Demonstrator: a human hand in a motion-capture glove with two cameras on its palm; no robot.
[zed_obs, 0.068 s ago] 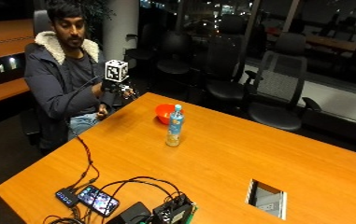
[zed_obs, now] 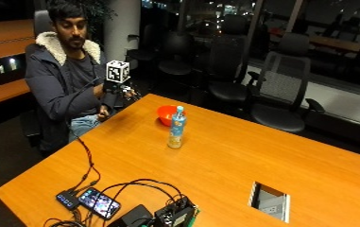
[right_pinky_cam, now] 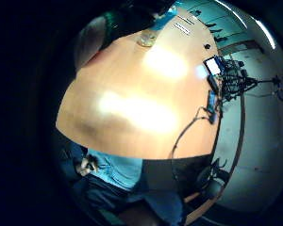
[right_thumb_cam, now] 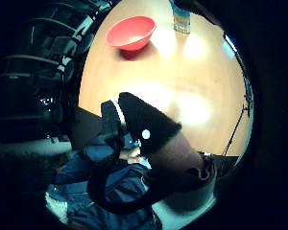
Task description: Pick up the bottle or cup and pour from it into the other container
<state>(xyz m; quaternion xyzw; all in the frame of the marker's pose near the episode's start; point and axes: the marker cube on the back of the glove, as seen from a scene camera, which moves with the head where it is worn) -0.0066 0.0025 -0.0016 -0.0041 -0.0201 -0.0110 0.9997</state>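
Standing beside the red bowl (zed_obs: 166, 114), the bottle (zed_obs: 176, 127) stays untouched.

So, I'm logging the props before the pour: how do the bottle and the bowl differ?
The bottle stands tall and narrow, while the red bowl is low and wide. The bottle is capped in blue and the bowl is open-topped. The bottle is clear with a blue label; the bowl is plain red. Both sit untouched, side by side on the wooden table.

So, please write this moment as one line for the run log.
right hand: raised, holding nothing | clear plastic bottle: upright on table | red plastic bowl: behind bottle | pour: not begun
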